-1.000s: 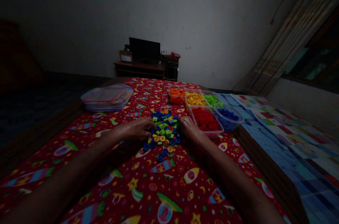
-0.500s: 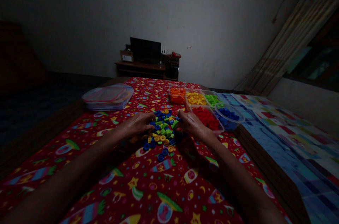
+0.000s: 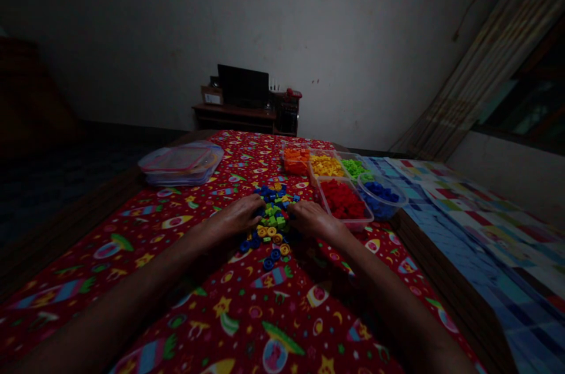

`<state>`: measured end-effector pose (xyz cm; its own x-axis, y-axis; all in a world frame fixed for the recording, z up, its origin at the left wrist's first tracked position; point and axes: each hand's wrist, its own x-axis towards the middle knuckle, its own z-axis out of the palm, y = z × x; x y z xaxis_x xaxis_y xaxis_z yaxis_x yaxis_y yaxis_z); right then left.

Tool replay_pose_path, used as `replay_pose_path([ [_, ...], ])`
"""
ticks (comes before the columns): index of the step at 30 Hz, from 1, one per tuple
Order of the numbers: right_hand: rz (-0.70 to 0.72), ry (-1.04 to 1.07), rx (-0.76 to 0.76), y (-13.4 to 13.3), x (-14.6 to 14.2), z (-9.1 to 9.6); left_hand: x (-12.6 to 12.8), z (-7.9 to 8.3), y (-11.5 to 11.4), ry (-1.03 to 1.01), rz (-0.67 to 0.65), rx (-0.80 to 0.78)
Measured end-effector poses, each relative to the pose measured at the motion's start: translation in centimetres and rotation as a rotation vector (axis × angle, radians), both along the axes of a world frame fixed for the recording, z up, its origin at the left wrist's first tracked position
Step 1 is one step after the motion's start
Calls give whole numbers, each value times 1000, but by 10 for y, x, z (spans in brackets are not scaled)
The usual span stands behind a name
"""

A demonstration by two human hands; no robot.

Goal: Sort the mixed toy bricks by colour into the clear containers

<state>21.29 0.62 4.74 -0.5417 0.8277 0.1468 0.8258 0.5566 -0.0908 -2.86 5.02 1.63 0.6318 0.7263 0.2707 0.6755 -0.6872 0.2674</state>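
Note:
A loose pile of small plastic toy building bricks (image 3: 277, 221) lies on the red patterned cloth (image 3: 247, 315), mostly green and blue, with yellow and blue wheel pieces (image 3: 268, 263) along its near side. My left hand (image 3: 242, 214) rests against the pile's left side, fingers curled in and closed; whatever is between them is hidden. At the right side my right hand (image 3: 312, 220) is also closed, its fingertips bent down among the pieces. What it holds, if anything, cannot be made out in the dim light.
Right of the pile stand clear tubs of sorted bricks: orange (image 3: 296, 161), yellow (image 3: 326, 166), green (image 3: 354, 169), red (image 3: 344, 199) and blue (image 3: 380, 193). Stacked plastic lids (image 3: 182, 163) lie at the left. Checked bedding (image 3: 477, 227) borders the table's right side.
Both hands have moved inward, closer to each other at the pile. The fingers of my left hand, apart before, have drawn together. The tubs and lids stay in place.

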Motion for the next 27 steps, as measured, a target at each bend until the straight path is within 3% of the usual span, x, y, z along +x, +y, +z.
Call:
replay_pose_path([
  [5, 76, 195, 3, 13, 3, -1, 10, 22, -4, -131, 95, -182],
  [7, 99, 293, 12, 15, 4, 1, 14, 28, -3, -283, 137, -340],
  [11, 180, 436, -54, 9, -3, 9, 21, 32, -5, -633, 91, -708],
  [14, 241, 492, -111, 1, -11, 11, 27, 32, -12, -725, 92, -838],
  [23, 307, 487, -103, -2, -17, 9, 41, 25, -14, -688, 101, -840],
  [27, 211, 457, 11, 8, -1, 15, 38, 29, -13, -632, 95, -737],
])
